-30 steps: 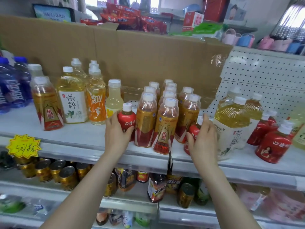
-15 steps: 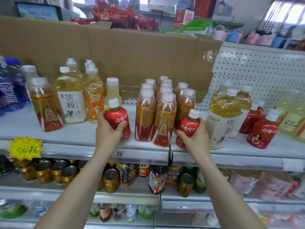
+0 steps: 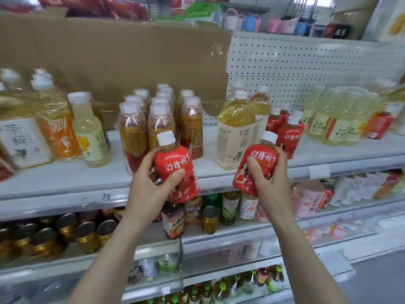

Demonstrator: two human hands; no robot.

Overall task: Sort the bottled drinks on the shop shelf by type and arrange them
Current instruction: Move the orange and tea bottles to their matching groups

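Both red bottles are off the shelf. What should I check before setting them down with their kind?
1. Left hand grip round left red bottle: ok.
2. Right hand grip round right red bottle: ok.
3. Caps on both: ok.
4. Matching red group in sight on the shelf: ok.
5. Bare shelf just right of that group: ok.
6. Room behind the group: cannot tell.

The left red bottle [image 3: 175,170] and right red bottle [image 3: 256,163] read 山楂树下, pale bottles [image 3: 317,126] beyond the right hand [image 3: 271,185] read C100, and the shelf edge [image 3: 105,196] left of the left hand [image 3: 146,189] bears 21.
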